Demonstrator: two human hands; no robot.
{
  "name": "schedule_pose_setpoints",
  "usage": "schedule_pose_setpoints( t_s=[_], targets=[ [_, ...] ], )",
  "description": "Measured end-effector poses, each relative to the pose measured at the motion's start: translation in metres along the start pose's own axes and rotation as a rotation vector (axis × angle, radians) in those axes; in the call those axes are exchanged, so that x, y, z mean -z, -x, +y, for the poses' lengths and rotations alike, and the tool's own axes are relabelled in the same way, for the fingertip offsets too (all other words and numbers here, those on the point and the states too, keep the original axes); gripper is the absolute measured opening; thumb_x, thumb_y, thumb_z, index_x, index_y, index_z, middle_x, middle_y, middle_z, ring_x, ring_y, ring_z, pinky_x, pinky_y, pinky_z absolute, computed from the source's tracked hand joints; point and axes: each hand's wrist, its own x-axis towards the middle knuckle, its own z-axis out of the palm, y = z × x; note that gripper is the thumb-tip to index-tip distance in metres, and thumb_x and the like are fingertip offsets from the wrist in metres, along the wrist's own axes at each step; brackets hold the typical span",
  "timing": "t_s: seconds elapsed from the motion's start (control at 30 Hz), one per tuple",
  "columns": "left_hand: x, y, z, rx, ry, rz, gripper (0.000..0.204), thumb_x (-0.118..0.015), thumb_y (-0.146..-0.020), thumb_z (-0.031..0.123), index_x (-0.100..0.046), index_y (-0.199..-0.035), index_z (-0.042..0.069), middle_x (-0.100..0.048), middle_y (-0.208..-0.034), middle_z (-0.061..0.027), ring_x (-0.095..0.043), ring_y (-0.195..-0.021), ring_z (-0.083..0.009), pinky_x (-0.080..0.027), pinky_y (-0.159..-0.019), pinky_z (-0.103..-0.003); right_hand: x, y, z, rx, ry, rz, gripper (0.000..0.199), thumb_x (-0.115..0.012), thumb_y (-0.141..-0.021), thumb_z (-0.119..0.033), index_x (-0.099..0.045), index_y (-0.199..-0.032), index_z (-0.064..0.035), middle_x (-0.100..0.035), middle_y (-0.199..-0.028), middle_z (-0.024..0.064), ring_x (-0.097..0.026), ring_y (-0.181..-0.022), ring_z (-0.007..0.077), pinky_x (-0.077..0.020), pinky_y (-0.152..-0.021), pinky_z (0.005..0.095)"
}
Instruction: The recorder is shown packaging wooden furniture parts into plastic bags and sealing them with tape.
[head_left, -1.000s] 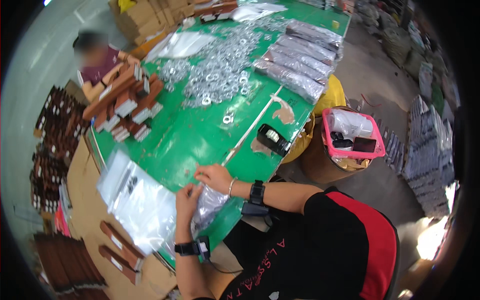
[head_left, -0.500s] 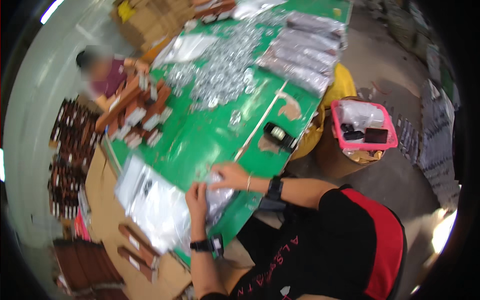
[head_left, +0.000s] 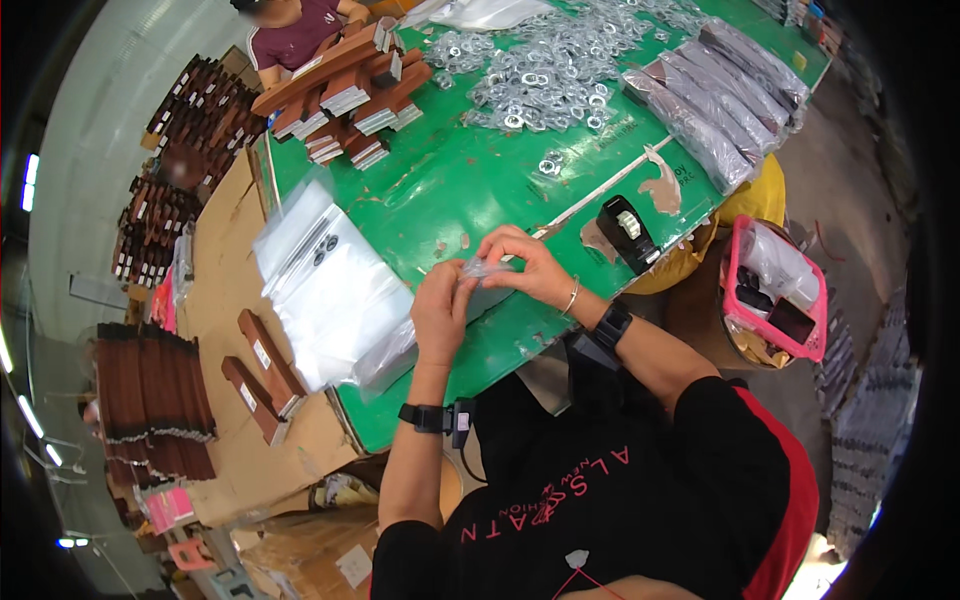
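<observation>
Near the desk's [head_left: 470, 190] front edge, the left hand [head_left: 440, 310] pinches one end of a small clear plastic bag [head_left: 487, 268]. The bag's long axis runs rightward to the right hand [head_left: 525, 268], which pinches the other end. Both hands touch it; a stack of clear bags [head_left: 325, 285] lies just left.

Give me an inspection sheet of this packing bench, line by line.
Surface: green table, scuffed, with worn patches.
Job's things: small clear bag held between both hands; stack of clear bags beside them.
Clutter: heap of metal washers, filled bags, tape dispenser, wooden blocks.
Grips: left hand and right hand both pinch the small bag.
Cables: short cord by the left wristband.
Surroundings: pink basket, cardboard, another person across the table.
</observation>
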Motion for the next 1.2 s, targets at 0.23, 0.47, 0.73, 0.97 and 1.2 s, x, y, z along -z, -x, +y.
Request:
schedule_pose_setpoints(
  t_s=[0.23, 0.47, 0.73, 0.97, 1.2],
  targets=[
    [-0.006, 0.009, 0.024, -0.070, -0.041, 0.014, 0.015, -0.065, -0.094, 0.020, -0.061, -0.093, 0.006, -0.067, -0.096, -0.0067, -0.060, -0.081, -0.0273, -0.044, -0.072, -0.039, -0.008, 0.016, -0.019, -0.279, -0.481, 0.132, 0.019, -0.074, -0.087, -0.010, -0.065, -0.103, -0.0063, -0.062, -0.119, 0.0052, -0.058, -0.111, 0.0145, -0.0490, -0.097, 0.0307],
    [-0.014, 0.014, 0.038, -0.028, -0.065, 0.111, 0.014, -0.065, -0.093, 0.019, -0.062, -0.101, 0.008, -0.065, -0.091, -0.0053, -0.059, -0.079, -0.0264, -0.043, -0.070, -0.039, -0.004, 0.019, -0.018, -0.454, -0.704, 0.121, 0.017, -0.065, -0.095, -0.010, -0.062, -0.111, -0.0081, -0.067, -0.113, 0.0041, -0.060, -0.105, 0.0110, -0.0485, -0.092, 0.0266],
    [-0.014, 0.017, 0.030, -0.070, -0.101, 0.098, 0.009, -0.062, -0.092, 0.009, -0.063, -0.101, 0.010, -0.068, -0.095, -0.0067, -0.061, -0.080, -0.0284, -0.046, -0.070, -0.038, -0.003, 0.017, -0.010, -0.410, -0.631, 0.059, 0.015, -0.064, -0.095, -0.009, -0.061, -0.110, -0.0068, -0.068, -0.110, 0.0039, -0.060, -0.101, 0.0094, -0.0479, -0.089, 0.0253],
    [-0.016, 0.014, 0.026, -0.158, -0.117, 0.098, 0.021, -0.056, -0.090, -0.001, -0.069, -0.101, 0.011, -0.072, -0.108, -0.0058, -0.065, -0.091, -0.0277, -0.050, -0.079, -0.037, -0.002, 0.015, -0.007, -0.360, -0.615, 0.061, 0.015, -0.063, -0.096, -0.009, -0.061, -0.111, -0.0058, -0.069, -0.110, 0.0053, -0.062, -0.102, 0.0104, -0.0497, -0.091, 0.0271],
    [0.002, 0.015, 0.029, -0.274, -0.265, 0.001, 0.027, -0.065, -0.088, 0.012, -0.069, -0.114, 0.016, -0.068, -0.120, -0.0062, -0.065, -0.096, -0.0278, -0.050, -0.082, -0.039, -0.002, 0.013, -0.005, -0.382, -0.634, 0.079, 0.015, -0.063, -0.097, -0.010, -0.062, -0.110, -0.0041, -0.070, -0.109, 0.0063, -0.064, -0.100, 0.0119, -0.0514, -0.092, 0.0283]
  ],
)
